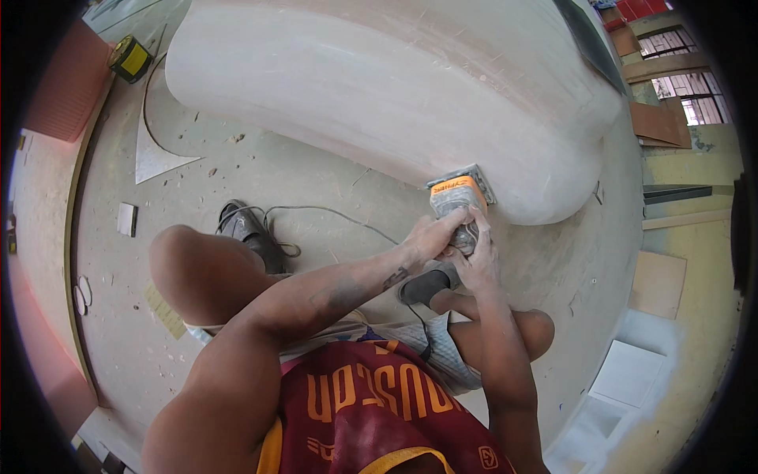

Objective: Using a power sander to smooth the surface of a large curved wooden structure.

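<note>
Both my hands are wrapped round a grey and orange power sander [456, 197]. Its flat square pad rests against the lower near side of a large, rounded, whitish form [379, 87], toward the form's right end. My left hand [436, 235] grips the body from the left, and my right hand [478, 251] closes round it from the right, dusted pale. The fingers of the two hands meet near the rear of the tool, so some fingertips are hidden. A dark power cord [339, 213] lies on the floor to the left of my hands.
Near my left foot [251, 233] the cord loops on the dusty floor. A white curved offcut [162, 158], a small white block [127, 219] and a black-and-yellow can [130, 59] are at left. Boards [659, 284] and a white panel [628, 373] lie along the right wall.
</note>
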The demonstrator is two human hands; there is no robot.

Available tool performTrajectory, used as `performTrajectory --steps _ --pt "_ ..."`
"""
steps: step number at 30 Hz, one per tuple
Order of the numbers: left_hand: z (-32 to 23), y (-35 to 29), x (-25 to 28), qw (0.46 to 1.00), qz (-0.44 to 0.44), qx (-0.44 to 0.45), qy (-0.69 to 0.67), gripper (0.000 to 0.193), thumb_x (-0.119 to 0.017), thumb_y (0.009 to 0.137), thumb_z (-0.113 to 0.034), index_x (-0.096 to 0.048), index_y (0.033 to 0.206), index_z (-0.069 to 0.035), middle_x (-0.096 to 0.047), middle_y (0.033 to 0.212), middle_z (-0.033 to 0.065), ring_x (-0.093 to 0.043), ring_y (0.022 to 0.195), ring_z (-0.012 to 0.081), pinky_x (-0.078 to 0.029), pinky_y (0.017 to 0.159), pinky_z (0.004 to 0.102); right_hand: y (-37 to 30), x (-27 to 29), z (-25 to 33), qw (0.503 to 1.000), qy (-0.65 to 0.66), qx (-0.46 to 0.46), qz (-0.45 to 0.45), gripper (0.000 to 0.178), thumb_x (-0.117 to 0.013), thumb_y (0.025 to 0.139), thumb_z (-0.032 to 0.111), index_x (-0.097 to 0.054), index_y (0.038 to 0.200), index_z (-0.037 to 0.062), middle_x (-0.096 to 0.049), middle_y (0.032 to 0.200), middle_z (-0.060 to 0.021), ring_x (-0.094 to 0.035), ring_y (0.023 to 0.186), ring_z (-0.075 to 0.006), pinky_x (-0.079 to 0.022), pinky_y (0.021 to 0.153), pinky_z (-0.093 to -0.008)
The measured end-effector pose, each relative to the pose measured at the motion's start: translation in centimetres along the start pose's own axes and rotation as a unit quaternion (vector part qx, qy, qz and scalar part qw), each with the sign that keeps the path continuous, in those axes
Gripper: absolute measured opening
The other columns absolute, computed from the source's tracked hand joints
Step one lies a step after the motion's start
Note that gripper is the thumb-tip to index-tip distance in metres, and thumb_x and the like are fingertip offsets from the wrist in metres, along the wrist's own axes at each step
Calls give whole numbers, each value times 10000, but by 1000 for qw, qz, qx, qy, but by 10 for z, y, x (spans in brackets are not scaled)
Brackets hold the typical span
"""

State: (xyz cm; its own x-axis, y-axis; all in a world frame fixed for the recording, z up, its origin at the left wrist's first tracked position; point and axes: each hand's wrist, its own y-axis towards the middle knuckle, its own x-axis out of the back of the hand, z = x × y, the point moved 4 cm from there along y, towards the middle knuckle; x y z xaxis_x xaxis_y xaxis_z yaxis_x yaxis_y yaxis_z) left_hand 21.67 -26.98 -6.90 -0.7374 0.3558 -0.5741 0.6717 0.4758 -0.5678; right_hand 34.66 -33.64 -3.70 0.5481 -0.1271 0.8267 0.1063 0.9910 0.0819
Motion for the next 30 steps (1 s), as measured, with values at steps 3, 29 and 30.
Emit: performTrajectory --steps 3,29,30 --pt "-27 -17 24 997 -9 -24 72 630 -601 930 -556 -656 1234 -6 -702 1117 115 -698 987 202 -577 827 368 23 -19 15 999 -8 14 28 978 -800 785 563 -326 1538 156 -650 1246 -245 -668 1088 -441 -569 871 -500" --pt "-10 -9 95 983 -80 -163 35 391 -471 1026 -331 -632 1275 -76 -683 1062 133 -704 873 205 -613 651 338 66 -46 64 984 -71 68 151 1017 -785 756 629 -292 1579 292 -737 883 -156 -731 726 -372 -604 646 -460" --pt "-20 -23 112 977 -96 -188 36 410 -478 1023 -328 -580 1327 -73 -664 1117 126 -707 920 228 -615 648 351 79 -58 82 973 -95 44 204 997 -789 757 622 -312 1569 298 -729 940 -195 -737 788 -364 -608 673 -470"
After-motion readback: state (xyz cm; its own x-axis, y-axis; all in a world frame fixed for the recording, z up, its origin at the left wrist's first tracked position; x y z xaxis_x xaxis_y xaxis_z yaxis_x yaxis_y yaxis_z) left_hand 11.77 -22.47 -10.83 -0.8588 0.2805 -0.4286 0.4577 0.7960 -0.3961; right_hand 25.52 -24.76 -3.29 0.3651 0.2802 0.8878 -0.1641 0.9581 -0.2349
